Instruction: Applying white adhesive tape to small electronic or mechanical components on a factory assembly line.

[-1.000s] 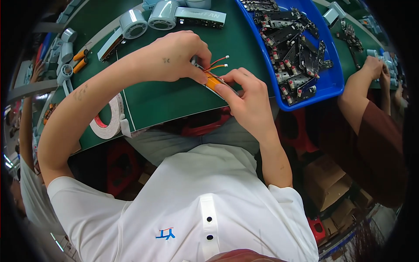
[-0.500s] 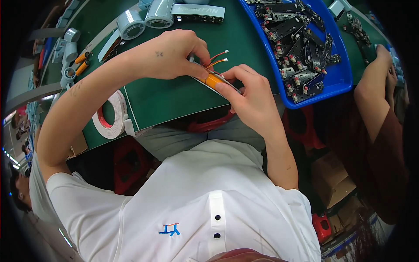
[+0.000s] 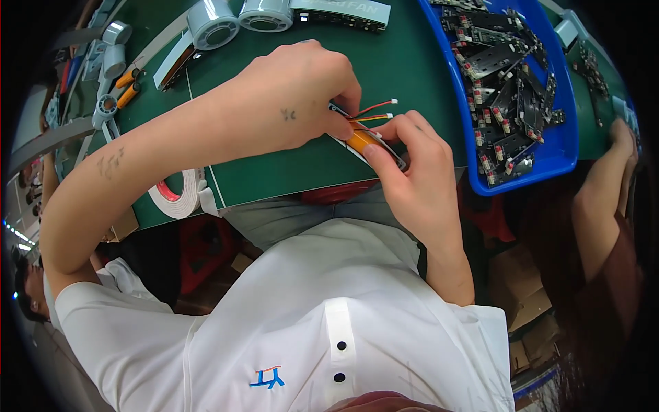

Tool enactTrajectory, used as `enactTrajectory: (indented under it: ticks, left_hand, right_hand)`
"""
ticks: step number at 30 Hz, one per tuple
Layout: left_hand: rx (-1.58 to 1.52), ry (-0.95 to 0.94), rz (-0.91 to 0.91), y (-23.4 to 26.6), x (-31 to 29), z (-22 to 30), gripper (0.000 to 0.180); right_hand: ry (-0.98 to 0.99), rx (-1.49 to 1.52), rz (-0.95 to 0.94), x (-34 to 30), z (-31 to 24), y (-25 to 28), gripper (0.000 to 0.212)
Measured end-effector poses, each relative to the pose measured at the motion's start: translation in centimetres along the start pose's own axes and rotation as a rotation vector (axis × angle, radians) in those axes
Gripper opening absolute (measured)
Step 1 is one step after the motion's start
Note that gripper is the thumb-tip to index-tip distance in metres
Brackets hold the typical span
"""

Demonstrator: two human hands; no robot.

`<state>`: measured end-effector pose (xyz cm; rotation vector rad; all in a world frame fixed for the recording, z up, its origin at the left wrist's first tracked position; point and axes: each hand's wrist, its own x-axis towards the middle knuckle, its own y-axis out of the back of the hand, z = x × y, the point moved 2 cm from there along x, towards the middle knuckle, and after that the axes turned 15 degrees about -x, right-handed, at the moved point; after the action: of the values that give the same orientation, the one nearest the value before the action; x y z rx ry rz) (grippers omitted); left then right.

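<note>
Both hands meet over the table at a narrow pale handle shell [image 3: 394, 156], which lies at a slant between them. Inside the shell sits an orange cylindrical battery [image 3: 361, 140]. Thin red, yellow and dark wires [image 3: 375, 117] with small white plugs stick out beyond the battery, toward the right. My left hand [image 3: 317, 93] grips the shell's upper-left end, its thumb at the battery; its other fingertips are partly hidden. Closed around the lower-right end is my right hand [image 3: 420, 165], with the thumb pressing on the battery.
A blue tray [image 3: 473, 180] of black circuit boards [image 3: 504, 103] stands at right. White tape [image 3: 176, 199] lies near the table's front edge. Grey fan parts [image 3: 213, 24], a shell with a board [image 3: 343, 15] and orange batteries [image 3: 128, 95] lie far and left. A co-worker's arm [image 3: 600, 199] is at right.
The view has shifted, so tray, parts and hands appear farther right and lower. Both hands still hold the shell, and my left hand now curls further over its upper end.
</note>
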<state>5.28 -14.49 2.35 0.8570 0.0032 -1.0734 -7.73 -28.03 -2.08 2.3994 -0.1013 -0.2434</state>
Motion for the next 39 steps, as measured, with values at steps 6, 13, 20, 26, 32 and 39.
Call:
enactTrajectory:
  ticks: [6,13,20,26,32,39]
  left_hand:
    - [0.0,0.025,-0.033,0.2,-0.3,-0.5,0.013]
    - [0.061,0.007,-0.028,0.3,-0.3,0.2,0.013]
    - [0.079,-0.065,-0.019,0.5,-0.1,-0.9,0.007]
    - [-0.098,-0.17,0.066,0.5,-0.4,-0.7,0.009]
    - [-0.2,-0.212,0.117,0.4,-1.5,-1.5,0.012]
    - [0.188,-0.627,0.443,-1.3,-5.0,-1.6,0.02]
  right_hand:
    - [-0.041,-0.006,-0.025,0.2,-0.4,0.0,0.01]
    - [-0.079,-0.009,0.0,0.1,-0.5,0.1,0.011]
    - [-0.042,0.088,0.013,-0.1,0.3,-0.4,0.014]
    - [0.206,-0.137,0.282,-1.7,0.2,-0.9,0.018]
    - [0.215,-0.263,0.423,-1.8,0.3,-1.9,0.02]
    - [0.34,-0.166,0.412,-1.3,1.3,-0.6,0.025]
